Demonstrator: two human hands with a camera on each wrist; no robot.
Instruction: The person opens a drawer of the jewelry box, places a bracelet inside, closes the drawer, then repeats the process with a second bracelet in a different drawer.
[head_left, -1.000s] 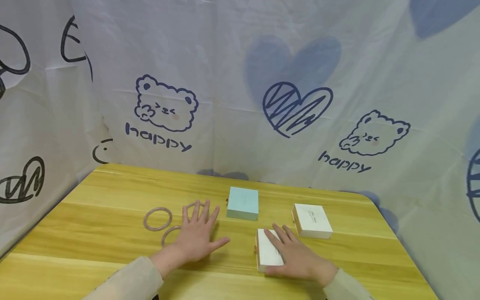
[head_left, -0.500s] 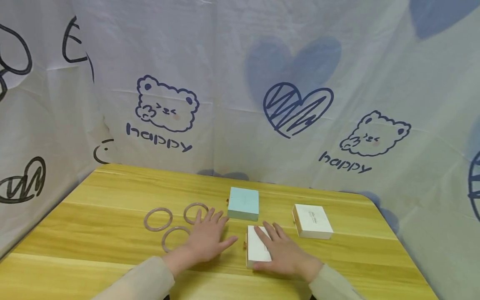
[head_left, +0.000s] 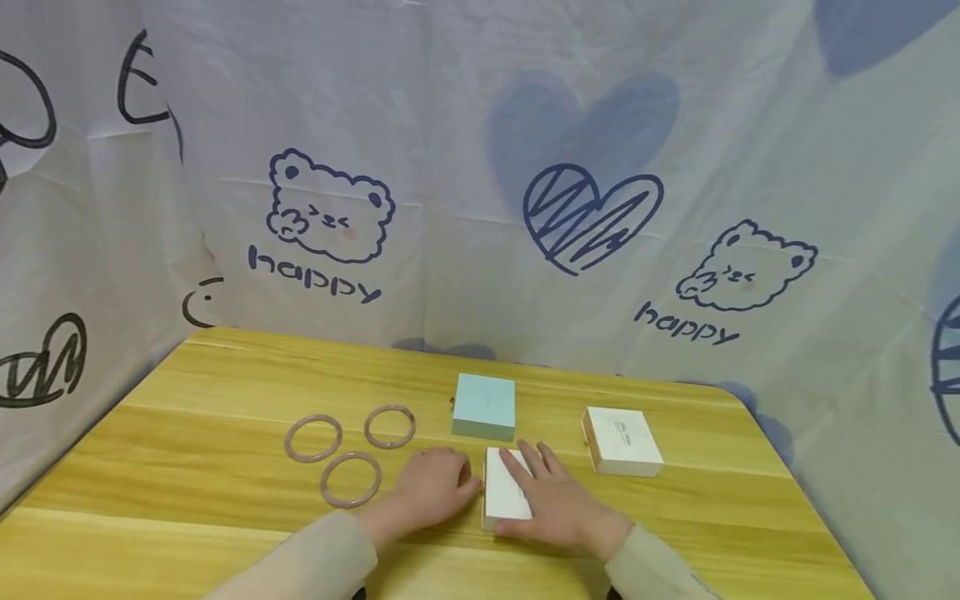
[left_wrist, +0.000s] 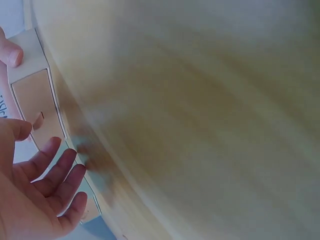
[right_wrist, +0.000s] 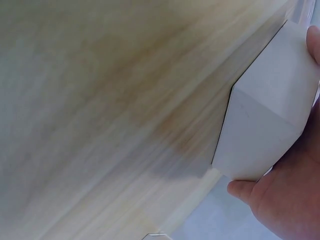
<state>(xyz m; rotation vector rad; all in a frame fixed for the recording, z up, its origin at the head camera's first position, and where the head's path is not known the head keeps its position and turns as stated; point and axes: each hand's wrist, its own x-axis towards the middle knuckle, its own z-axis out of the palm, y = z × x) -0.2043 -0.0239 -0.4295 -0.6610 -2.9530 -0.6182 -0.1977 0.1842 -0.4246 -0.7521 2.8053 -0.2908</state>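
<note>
The nearer white box (head_left: 504, 492) lies at six o'clock from the blue box (head_left: 486, 398), held by the right hand (head_left: 561, 507); at its nine, the left hand (head_left: 431, 487), grip half wide, perhaps touches the tab (left_wrist: 38, 120).

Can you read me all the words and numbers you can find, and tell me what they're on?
"happy": on the cloth, under the left bear.
"happy": on the cloth, under the right bear.
Far white box: print on top, too small to read.
Near white box: a faint mark on top, too small to read.
No readable numbers.
</note>
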